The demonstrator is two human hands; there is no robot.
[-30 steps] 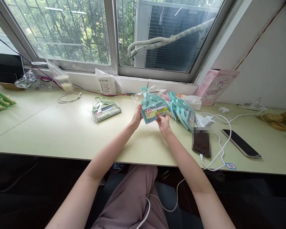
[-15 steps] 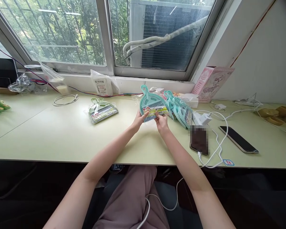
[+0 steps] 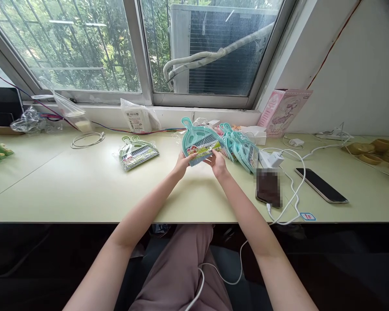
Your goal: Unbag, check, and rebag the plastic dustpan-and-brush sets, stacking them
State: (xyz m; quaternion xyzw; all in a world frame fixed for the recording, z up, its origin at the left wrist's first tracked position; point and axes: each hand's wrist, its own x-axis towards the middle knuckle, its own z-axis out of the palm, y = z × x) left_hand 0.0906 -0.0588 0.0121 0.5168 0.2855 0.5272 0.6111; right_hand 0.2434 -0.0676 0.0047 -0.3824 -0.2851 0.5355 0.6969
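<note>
Together, mid-frame, our left fingers (image 3: 190, 157) and right fingers (image 3: 215, 155) clamp the dustpan (image 3: 192, 139); its slick wrap (image 3: 179, 137) could let it slip.

Trousers (image 3: 176, 276): plain dusty mauve, loose, softly creased cloth, bottom centre of the frame
Left arm (image 3: 125, 233): bare past the elbow, lower left
Right arm (image 3: 256, 233): likewise bare, lower right
Left hand (image 3: 182, 164): bare, mid-frame
Right hand (image 3: 218, 163): bare, mid-frame

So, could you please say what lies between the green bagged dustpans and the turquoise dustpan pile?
In the head view, a turquoise bagged dustpan, held in the left hand and right hand.
</note>
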